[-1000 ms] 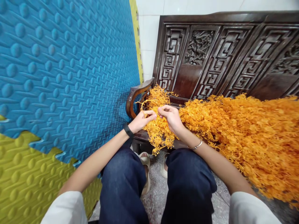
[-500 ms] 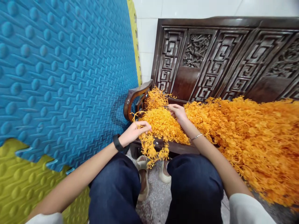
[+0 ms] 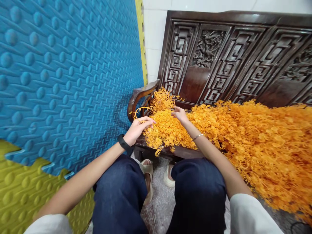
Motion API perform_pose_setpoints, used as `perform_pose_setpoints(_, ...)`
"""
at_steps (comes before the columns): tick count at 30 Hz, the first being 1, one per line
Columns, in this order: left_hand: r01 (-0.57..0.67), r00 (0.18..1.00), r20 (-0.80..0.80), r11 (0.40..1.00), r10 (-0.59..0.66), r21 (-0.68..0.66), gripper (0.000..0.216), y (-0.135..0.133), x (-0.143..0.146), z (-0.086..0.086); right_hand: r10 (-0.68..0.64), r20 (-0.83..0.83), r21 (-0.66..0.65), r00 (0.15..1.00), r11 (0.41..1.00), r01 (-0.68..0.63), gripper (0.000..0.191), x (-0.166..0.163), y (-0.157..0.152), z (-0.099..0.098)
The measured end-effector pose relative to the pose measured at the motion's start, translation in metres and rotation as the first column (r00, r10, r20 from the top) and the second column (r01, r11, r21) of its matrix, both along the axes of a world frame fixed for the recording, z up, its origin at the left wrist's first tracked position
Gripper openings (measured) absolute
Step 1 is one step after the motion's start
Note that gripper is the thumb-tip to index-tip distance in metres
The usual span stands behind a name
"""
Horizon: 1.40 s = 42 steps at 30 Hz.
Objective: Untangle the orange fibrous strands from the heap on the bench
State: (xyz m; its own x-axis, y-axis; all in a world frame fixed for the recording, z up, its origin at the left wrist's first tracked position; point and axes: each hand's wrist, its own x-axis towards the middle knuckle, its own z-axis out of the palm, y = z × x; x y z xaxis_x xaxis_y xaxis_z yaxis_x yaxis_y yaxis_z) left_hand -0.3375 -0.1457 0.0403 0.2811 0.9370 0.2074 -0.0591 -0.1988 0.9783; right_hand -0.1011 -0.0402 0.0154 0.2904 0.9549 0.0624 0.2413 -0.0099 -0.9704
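"Hands first. Left?"

"Left hand (image 3: 138, 129), just in front of the armrest (image 3: 140, 94). Thumb and forefinger pressed together, orange sprig (image 3: 135, 112) apparently pinched in there. Its bare stem arcs up past the knuckles; whatever hangs below blends into the orange behind."

"Right?"

"Right hand (image 3: 180, 115), over the back of the smaller orange heap (image 3: 168, 128). Fingers loosely curled, tips apart, nothing visible between them. Can't tell if they touch the twigs."

"Where's the stuff sitting?"

"Smaller heap's on the carved wooden bench (image 3: 197, 83), armrest end, a few tips poking over the front edge. Larger orange heap (image 3: 263, 139) is off beyond the right forearm. Can't tell whether the two join, arm's in the way."

"Handling notes, quick."

"Fine forked twigs, so I'd expect snagging. Best to grip by the bare stem, light pinch, not by the frilly ends. Lift slowly and straight off the heap so the forks slip free instead of dragging neighbours along. Right fingers should go in slightly spread, find one stem, then close; grabbing a clump would likely tangle. If something catches, ease back rather than yank."

"Snag risks?"

"Bracelet (image 3: 198, 137) on the right wrist, close to the twigs. Black wristband (image 3: 124, 143) on the left looks flatter, less bother."
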Motion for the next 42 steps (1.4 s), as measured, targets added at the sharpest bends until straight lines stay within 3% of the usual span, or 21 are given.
perform_pose_setpoints(2, -0.017, 1.0, -0.004, 1.0, 0.017, 0.011, 0.02, 0.0, 0.0, 0.001, 0.06, -0.026, 0.042, 0.998, 0.997, -0.059, 0.032, -0.008, -0.016, 0.012)
perform_pose_setpoints(4, -0.045, 0.999, 0.005, 0.999, 0.045, -0.002, 0.02, -0.001, 0.0, 0.001, 0.224, -0.053, 0.127, 0.973, 0.968, -0.216, 0.02, -0.017, -0.039, 0.027)
perform_pose_setpoints(6, -0.075, 0.996, 0.037, 0.997, 0.075, -0.023, 0.019, -0.001, 0.0, 0.001, 0.439, -0.005, 0.217, 0.898, 0.878, -0.428, 0.02, -0.026, -0.066, 0.042)
perform_pose_setpoints(8, -0.104, 0.991, 0.085, 0.994, 0.105, -0.026, 0.017, -0.002, 0.0, 0.002, 0.583, 0.138, 0.212, 0.801, 0.773, -0.599, 0.026, -0.035, -0.091, 0.051)
perform_pose_setpoints(11, -0.12, 0.98, 0.159, 0.993, 0.121, -0.018, 0.015, -0.004, 0.002, 0.004, 0.609, 0.369, 0.187, 0.702, 0.691, -0.698, 0.033, -0.045, -0.113, 0.051)
perform_pose_setpoints(15, -0.101, 0.973, 0.207, 0.994, 0.106, -0.034, 0.014, -0.005, 0.004, 0.006, 0.549, 0.481, 0.24, 0.683, 0.667, -0.705, 0.029, -0.052, -0.114, 0.038)
perform_pose_setpoints(19, -0.06, 0.987, 0.142, 0.995, 0.07, -0.075, 0.016, -0.005, 0.007, 0.006, 0.523, 0.497, 0.279, 0.692, 0.659, -0.699, 0.024, -0.053, -0.11, 0.034)
perform_pose_setpoints(23, -0.005, 0.999, 0.038, 1.0, 0.005, 0.006, 0.03, -0.005, 0.008, 0.005, 0.616, 0.28, 0.279, 0.736, 0.681, -0.677, 0.03, -0.053, -0.11, 0.034)
perform_pose_setpoints(28, 0.142, 0.981, 0.128, 0.99, -0.144, 0.021, 0.045, -0.007, 0.008, 0.006, 0.703, -0.002, 0.297, 0.711, 0.68, -0.671, 0.035, -0.057, -0.11, 0.032)
perform_pose_setpoints(34, 0.231, 0.967, 0.13, 0.969, -0.219, -0.086, 0.049, -0.012, 0.009, 0.007, 0.628, -0.048, 0.385, 0.777, 0.729, -0.565, 0.032, -0.06, -0.112, 0.036)
perform_pose_setpoints(42, 0.134, 0.987, 0.101, 0.985, -0.123, -0.108, 0.03, -0.009, 0.015, 0.008, 0.61, -0.063, 0.427, 0.79, 0.732, -0.531, 0.03, -0.064, -0.111, 0.037)
